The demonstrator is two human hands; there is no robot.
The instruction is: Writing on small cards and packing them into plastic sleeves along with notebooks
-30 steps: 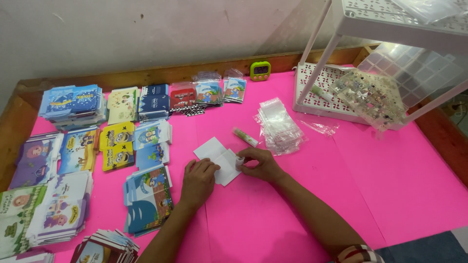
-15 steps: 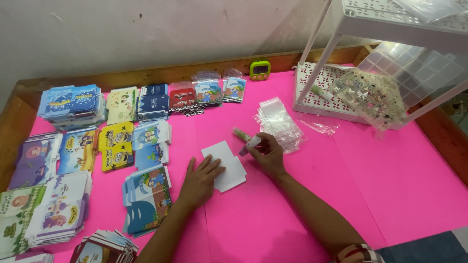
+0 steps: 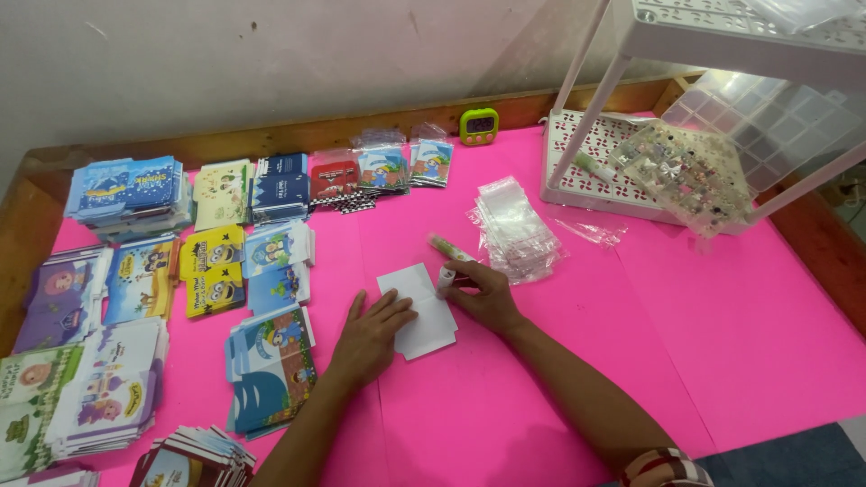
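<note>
— White card (image 3: pixel 419 309) lies flat and unfolded on the pink table (image 3: pixel 722 343), pinned under the spread left hand (image 3: pixel 370 334).
— And the right hand (image 3: pixel 483 293)?
— Closed round a glue stick (image 3: pixel 447 275), tip at the card's edge. Folding looks undone; clear bags (image 3: pixel 514 225) wait beside.

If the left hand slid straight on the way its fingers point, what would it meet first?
The left hand lies flat with fingers pointing up-right onto the white card. Going on, it would likely first meet the right hand holding a small glue stick at the card's far edge.
</note>
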